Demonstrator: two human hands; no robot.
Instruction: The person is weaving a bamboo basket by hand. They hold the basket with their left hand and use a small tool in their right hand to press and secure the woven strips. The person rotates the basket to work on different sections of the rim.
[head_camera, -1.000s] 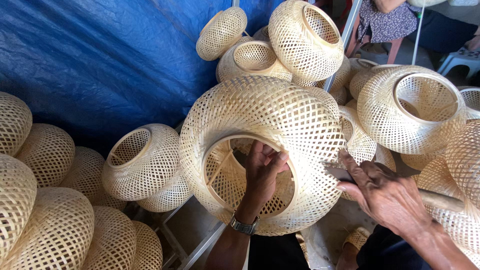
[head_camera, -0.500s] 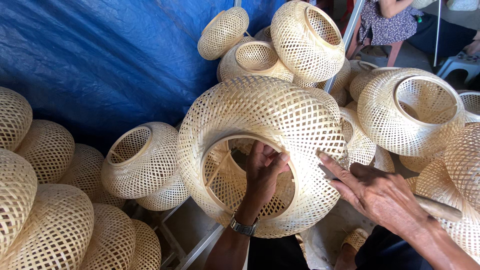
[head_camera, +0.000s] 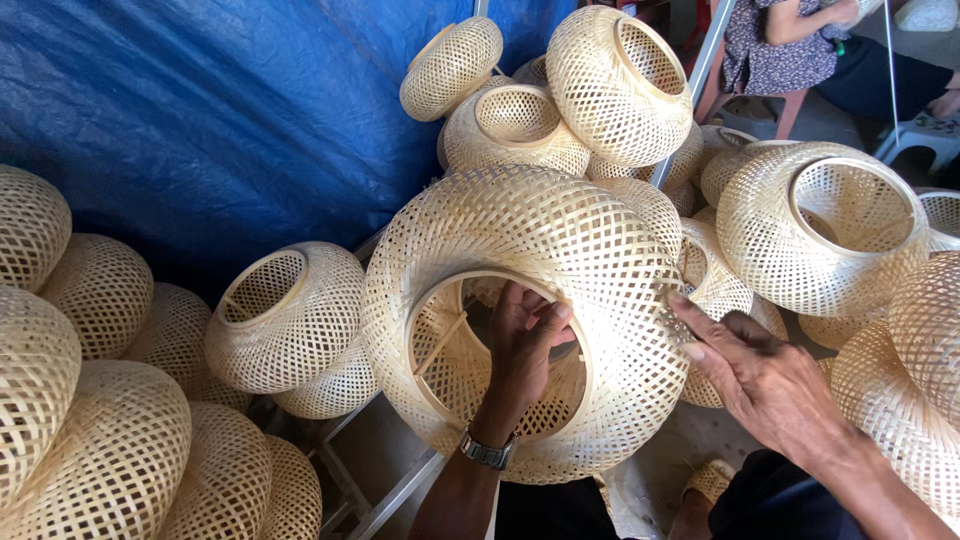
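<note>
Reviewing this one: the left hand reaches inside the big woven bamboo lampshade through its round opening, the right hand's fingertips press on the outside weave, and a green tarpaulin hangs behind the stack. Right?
Not quite. The tarpaulin is blue, not green, as the head view shows. The rest stands: the left hand is inside the large pale woven bamboo lampshade through its round opening, and the right hand has its fingertips on the outer weave.

Left hand inside central shade; right hand against its right side; more shades left, tarp behind.
</note>
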